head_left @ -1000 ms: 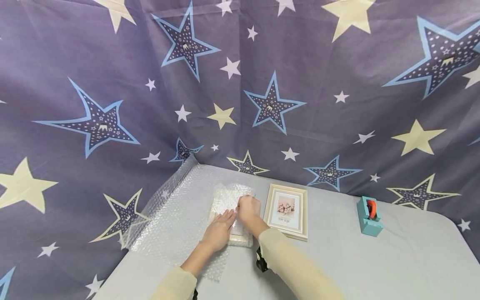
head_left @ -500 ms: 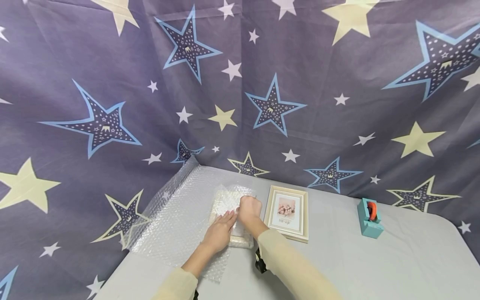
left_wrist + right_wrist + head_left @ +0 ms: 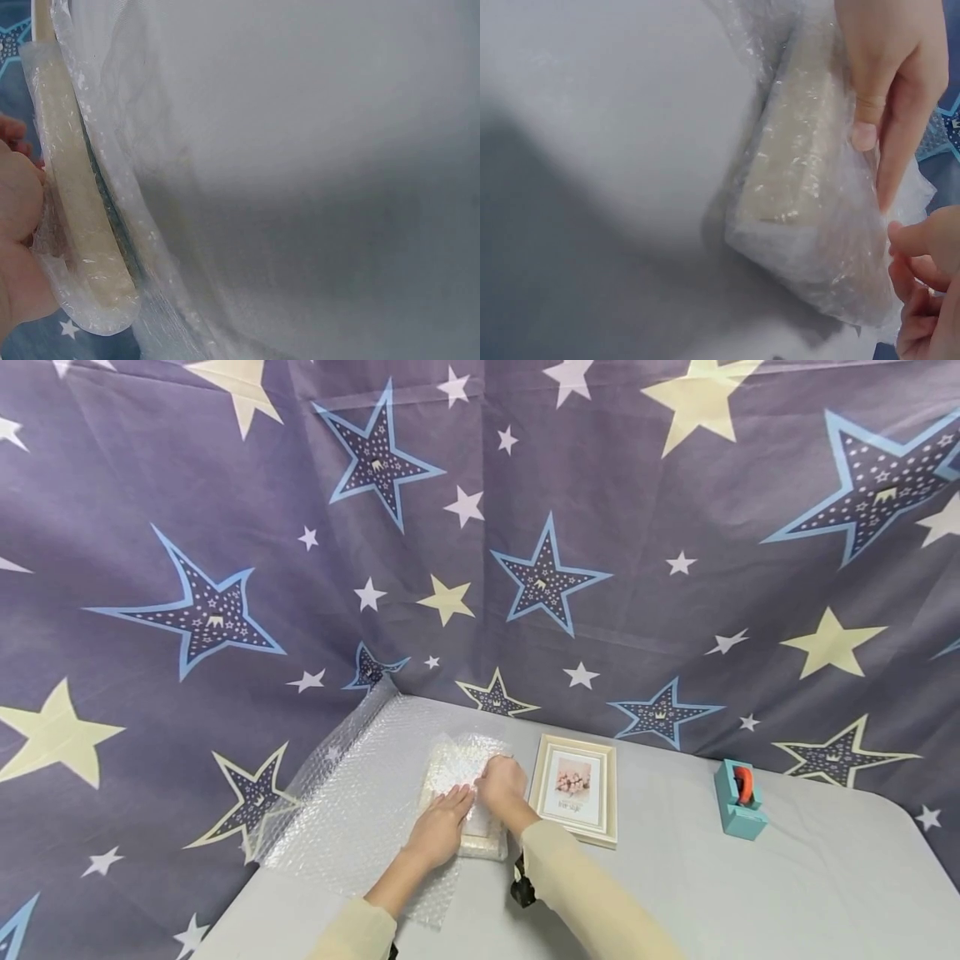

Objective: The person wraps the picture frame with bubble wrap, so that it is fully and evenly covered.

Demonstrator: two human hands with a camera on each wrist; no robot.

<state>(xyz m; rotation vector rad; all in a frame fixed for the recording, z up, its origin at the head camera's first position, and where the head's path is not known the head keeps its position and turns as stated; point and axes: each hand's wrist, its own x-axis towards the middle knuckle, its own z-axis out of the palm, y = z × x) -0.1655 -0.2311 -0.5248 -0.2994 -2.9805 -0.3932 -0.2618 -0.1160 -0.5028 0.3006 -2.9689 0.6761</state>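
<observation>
A cream picture frame (image 3: 482, 847) lies on the table inside clear bubble wrap (image 3: 832, 255), its pale side showing through the plastic. My left hand (image 3: 437, 828) rests on top of the wrapped frame with fingers extended. Beside it, the curled right hand (image 3: 502, 783) is at the frame's upper right part. In the right wrist view its thumb and fingertips come together at the edge of the wrap, pinching it; what lies right between the tips is hidden. The left wrist view shows the frame's wrapped side (image 3: 82, 195) next to the left palm.
A wide sheet of bubble wrap (image 3: 337, 827) spreads leftward, its far side rising against the star-patterned curtain (image 3: 315, 568). An unwrapped cream frame with a flower picture (image 3: 573, 789) lies to the right. Farther right stands a teal tape dispenser (image 3: 738, 806) with an orange-red core.
Both hands stay at the wrapped frame, nearly in place; the right hand shifts very slightly. The head view tips a little, so the scene sits slightly lower.
</observation>
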